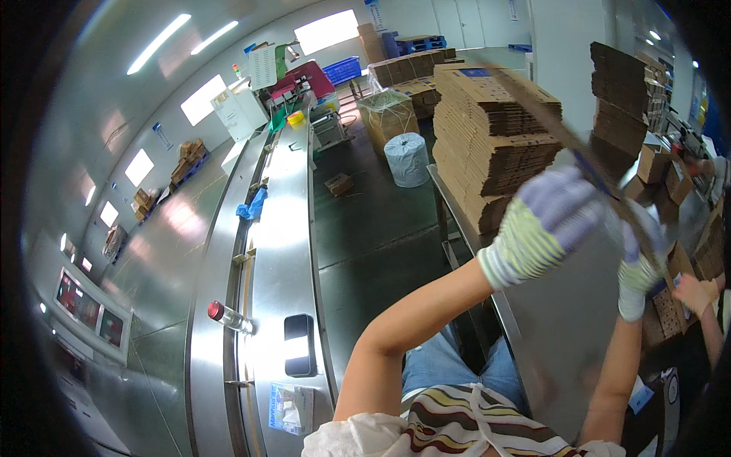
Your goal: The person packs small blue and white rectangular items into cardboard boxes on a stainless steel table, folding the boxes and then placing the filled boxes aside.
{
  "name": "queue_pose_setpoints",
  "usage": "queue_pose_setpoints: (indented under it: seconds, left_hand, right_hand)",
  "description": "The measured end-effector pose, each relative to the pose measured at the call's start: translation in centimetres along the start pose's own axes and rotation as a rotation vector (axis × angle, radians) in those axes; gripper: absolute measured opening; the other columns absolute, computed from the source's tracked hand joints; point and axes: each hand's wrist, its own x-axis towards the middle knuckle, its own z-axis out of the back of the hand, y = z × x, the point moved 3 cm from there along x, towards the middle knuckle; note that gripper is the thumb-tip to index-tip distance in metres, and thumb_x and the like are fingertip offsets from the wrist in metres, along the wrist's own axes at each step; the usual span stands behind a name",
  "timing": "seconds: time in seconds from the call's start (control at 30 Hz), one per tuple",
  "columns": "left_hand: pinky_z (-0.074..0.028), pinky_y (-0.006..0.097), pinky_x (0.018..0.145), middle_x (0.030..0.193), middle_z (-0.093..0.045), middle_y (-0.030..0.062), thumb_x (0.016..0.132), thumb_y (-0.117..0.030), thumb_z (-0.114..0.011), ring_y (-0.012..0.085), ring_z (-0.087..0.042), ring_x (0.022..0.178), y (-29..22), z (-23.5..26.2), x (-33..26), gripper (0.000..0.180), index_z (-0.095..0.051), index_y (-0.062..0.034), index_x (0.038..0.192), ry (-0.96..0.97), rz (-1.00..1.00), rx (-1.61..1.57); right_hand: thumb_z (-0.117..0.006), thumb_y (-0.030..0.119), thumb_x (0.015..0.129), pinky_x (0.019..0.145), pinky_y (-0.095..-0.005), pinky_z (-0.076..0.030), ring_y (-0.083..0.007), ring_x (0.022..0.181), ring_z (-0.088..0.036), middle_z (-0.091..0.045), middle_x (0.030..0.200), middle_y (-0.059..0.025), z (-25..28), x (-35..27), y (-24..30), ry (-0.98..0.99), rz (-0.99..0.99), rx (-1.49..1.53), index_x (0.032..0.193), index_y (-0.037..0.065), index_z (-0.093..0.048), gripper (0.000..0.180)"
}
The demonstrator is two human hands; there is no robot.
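Observation:
A flattened cardboard box (562, 131), seen almost edge-on and blurred by motion, slants across the right side. My left hand (542, 223), in a white glove with purple and yellow-green parts, is closed on its near edge. Gloved alike, my right hand (638, 263) grips it lower down; the cardboard hides some of those fingers. Just beyond my left hand, a tall stack of flattened cardboard boxes (476, 133) stands on the metal table (544, 335).
Another person's bare hand (694, 294) is beside a small carton at the right. On the left runs a steel conveyor (282, 259) with a phone (299, 345), a red-capped bottle (231, 317) and a tissue pack (290, 409). A wrapped roll (407, 160) stands on the floor.

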Motion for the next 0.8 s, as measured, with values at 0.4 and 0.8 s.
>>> queue_pose_setpoints:
  seconds: [0.4, 0.8]
  left_hand:
    - [-0.039, 0.033, 0.093, 0.119, -0.048, 0.0162, 0.094, -0.041, -0.044, 0.0217, -0.048, 0.106, 2.5, -3.3, -11.6, 0.058, -0.026, -0.0095, 0.139, -0.078, 1.239, -0.466]
    - [-0.047, 0.031, 0.070, 0.087, -0.051, 0.0067, 0.075, -0.033, -0.076, 0.0163, -0.052, 0.078, -0.8, -5.7, -19.5, 0.049, -0.043, -0.0067, 0.101, -0.177, 1.521, -0.252]
  right_hand:
    - [-0.057, 0.040, 0.088, 0.078, -0.0346, -0.045, -0.0197, 0.086, -0.056, -0.061, 0.097, -0.0099, 8.3, -16.8, -7.9, 0.106, -0.468, -0.064, 0.104, -0.001, -0.055, 0.044]
    - [-0.044, 0.032, 0.095, 0.097, -0.0324, -0.036, -0.0205, 0.110, -0.050, -0.054, 0.120, -0.0115, 3.4, -16.9, -10.4, -0.104, -0.787, 0.253, 0.123, -0.001, -0.049, 0.044]
